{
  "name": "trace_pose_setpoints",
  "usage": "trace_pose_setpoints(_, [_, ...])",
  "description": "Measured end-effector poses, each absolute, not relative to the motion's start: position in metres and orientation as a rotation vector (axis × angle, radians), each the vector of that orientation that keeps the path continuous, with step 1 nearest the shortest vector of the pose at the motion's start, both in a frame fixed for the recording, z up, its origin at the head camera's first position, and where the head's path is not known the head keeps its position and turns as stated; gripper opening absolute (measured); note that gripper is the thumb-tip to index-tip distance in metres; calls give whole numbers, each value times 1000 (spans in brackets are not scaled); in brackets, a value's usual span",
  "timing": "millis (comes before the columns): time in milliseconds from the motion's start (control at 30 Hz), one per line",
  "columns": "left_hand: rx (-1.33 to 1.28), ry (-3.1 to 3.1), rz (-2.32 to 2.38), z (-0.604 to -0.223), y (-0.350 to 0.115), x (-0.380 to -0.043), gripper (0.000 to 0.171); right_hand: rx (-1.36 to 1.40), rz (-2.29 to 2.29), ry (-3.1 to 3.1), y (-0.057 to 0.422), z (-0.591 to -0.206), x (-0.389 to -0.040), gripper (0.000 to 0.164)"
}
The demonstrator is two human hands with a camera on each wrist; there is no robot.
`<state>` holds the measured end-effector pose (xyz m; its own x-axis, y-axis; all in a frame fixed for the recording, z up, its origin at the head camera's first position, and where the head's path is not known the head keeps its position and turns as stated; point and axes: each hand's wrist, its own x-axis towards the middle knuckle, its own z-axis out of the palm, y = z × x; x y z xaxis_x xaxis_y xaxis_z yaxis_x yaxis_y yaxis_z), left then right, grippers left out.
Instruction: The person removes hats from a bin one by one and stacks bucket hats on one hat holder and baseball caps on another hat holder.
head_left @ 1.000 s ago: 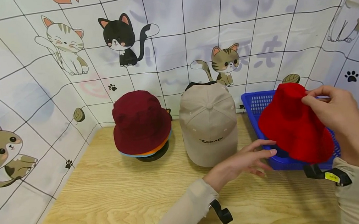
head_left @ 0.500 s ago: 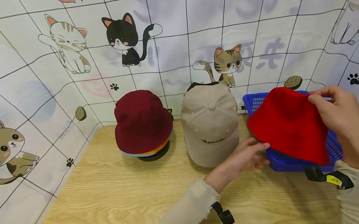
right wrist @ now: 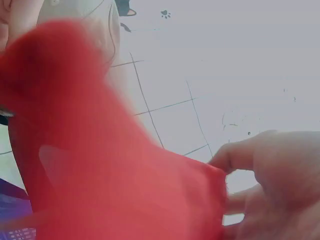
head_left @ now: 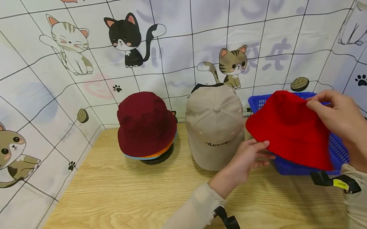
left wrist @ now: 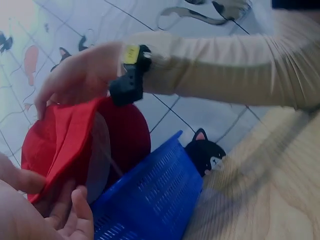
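A red bucket hat (head_left: pixel 293 130) hangs tilted above a blue plastic basket (head_left: pixel 338 148). My right hand (head_left: pixel 344 115) pinches the edge of its crown between thumb and fingers; the right wrist view shows that pinch on the red cloth (right wrist: pixel 200 195). At the brim's left side, my left hand (head_left: pixel 247 156) holds the edge. In the left wrist view the left thumb (left wrist: pixel 25 181) lies on the outer face of the brim, with fingers underneath. A pale lining patch shows inside the hat. The basket's inside is mostly hidden by the hat.
A beige baseball cap (head_left: pixel 215 126) stands left of the basket, close behind my left hand, with something black behind its top. Farther left, a maroon bucket hat (head_left: pixel 146 125) tops a stack with blue, orange and black edges. A cat-printed cloth (head_left: pixel 169 28) backs the wooden table (head_left: pixel 113 208).
The red hat has spread from a folded shape and shifted left over the basket's edge. My left hand has risen slightly and taken hold of the brim.
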<state>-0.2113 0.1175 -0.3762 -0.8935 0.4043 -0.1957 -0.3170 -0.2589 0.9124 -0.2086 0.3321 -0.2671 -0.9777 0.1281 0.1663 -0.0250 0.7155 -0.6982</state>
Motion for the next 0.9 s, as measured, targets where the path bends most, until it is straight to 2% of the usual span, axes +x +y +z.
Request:
trace_pose_setpoints(267, [-80,1465,2226,-384,115,-219,8,46,1104,-2826,338,-269,-214,35])
trace_pose_setpoints(567, [-133,1453,2255,-389,115,-224,8,37,1231,-2783,356,-276,-221,46])
trace_pose_setpoints(700, [-122,1428,2286,-390,114,-224,9,-22,1278,-2835,366,-284,-230,55])
trace_pose_setpoints(800, [-111,1423,2306,-391,113,-224,11,10,1275,-2966,367,-291,-239,68])
trace_pose_setpoints(900, [-104,1442,2319,-390,112,-224,12,85,1368,-3028,366,-298,-248,72])
